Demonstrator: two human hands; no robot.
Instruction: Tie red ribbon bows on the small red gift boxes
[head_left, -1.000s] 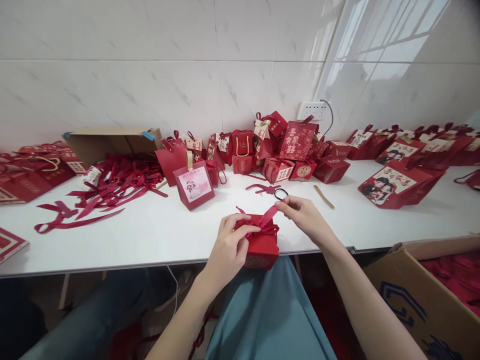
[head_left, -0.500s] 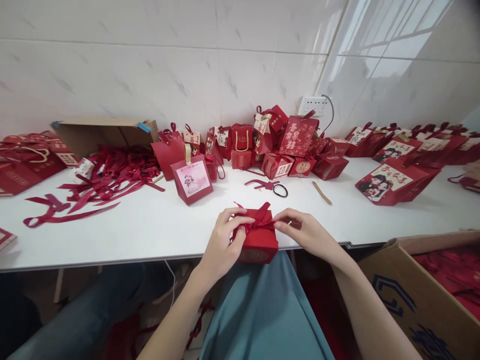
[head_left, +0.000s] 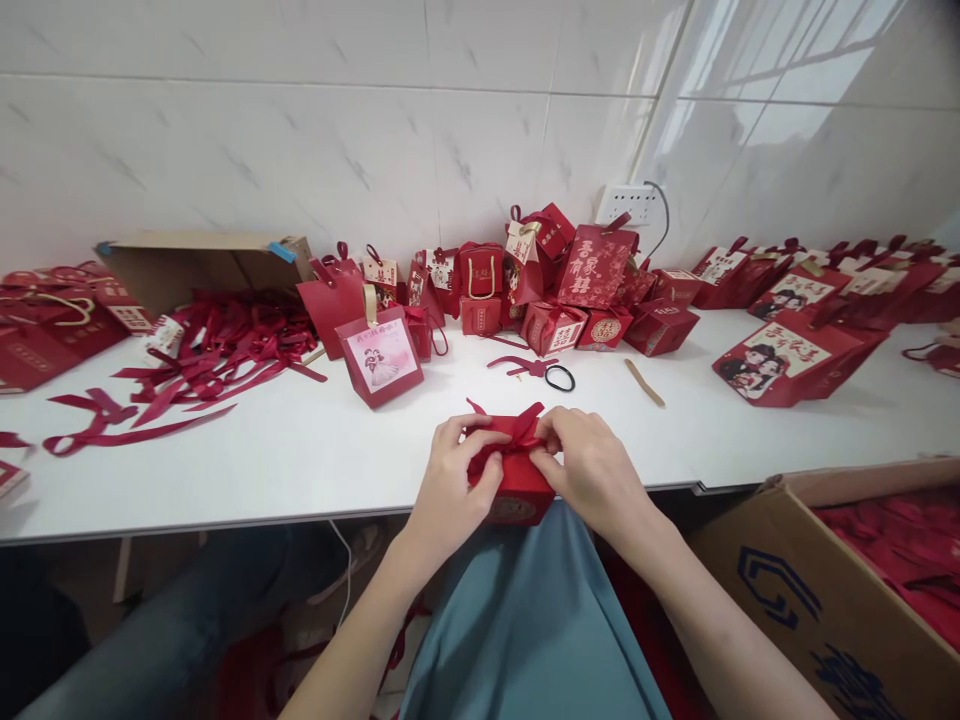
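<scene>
A small red gift box rests at the near edge of the white table, over my lap. A red ribbon is tied across its top. My left hand grips the box's left side, its fingers pinching the ribbon. My right hand is closed on the ribbon from the right, thumb and fingers pressed at the knot. Both hands touch each other over the box.
Loose red ribbons lie at the left beside an open cardboard box. Several red gift boxes and bags crowd the back and right. A black hair tie lies ahead. A cardboard carton stands at lower right.
My right hand has come in from holding a ribbon end stretched out to the right and now pinches the knot on the box. The box has shifted slightly nearer.
</scene>
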